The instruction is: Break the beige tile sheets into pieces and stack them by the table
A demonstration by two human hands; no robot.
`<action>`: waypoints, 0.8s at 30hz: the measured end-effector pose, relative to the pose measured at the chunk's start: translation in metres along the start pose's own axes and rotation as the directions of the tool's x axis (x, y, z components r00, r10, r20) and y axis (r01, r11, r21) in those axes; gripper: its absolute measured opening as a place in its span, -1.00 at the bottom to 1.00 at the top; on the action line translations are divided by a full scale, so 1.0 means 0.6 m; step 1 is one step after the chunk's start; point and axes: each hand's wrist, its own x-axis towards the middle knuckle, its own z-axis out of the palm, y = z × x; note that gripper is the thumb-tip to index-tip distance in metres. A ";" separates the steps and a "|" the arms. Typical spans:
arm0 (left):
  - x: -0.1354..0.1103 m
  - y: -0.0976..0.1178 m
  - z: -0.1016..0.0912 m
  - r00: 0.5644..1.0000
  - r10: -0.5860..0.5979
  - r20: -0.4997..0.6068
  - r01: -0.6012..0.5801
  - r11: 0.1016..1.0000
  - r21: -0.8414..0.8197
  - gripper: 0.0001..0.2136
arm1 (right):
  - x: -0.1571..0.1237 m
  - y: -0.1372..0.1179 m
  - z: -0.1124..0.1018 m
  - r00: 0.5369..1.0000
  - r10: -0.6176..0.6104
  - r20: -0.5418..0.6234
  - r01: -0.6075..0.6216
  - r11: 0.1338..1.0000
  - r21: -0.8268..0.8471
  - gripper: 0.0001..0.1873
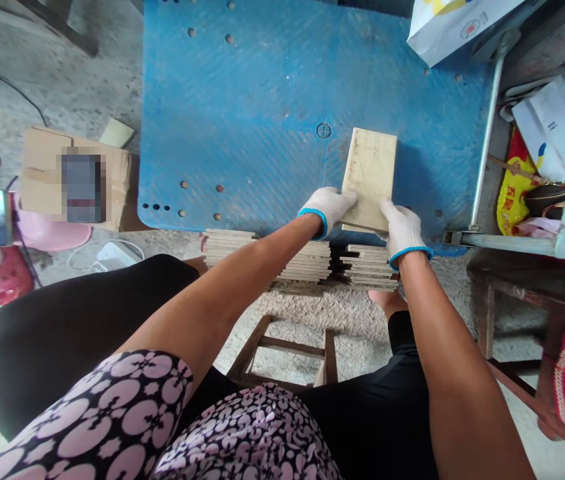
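Your pale cream rectangular slab [369, 177] was right of centre in the frame, over the near part of the blue plastic surface [262, 120]. It stood longer than wide, its top leaning slightly to the right. Its broad face looked matt, with small dark specks and smudges down the left side and faint markings near the upper edge. A thin layer showed along its bottom edge; whether it was one block or several boards together, you could not tell from this view. Your left hand [332, 203] grasped its lower left edge and your right hand [403, 225] its lower right corner, the fingers of both closed on it, in white knitted gloves with blue cuffs. Below, at the surface's near edge, thin boards [307, 263] were piled in uneven layers, with another stack [369, 267] under your right wrist. A white paper bag [442, 30] stood at the upper right.
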 end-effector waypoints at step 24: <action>-0.267 0.039 -0.121 0.974 0.164 0.157 -0.191 0.965 0.177 -0.79 | -0.253 -0.120 -0.140 0.697 -0.644 0.316 0.624 0.328 -0.709 -0.24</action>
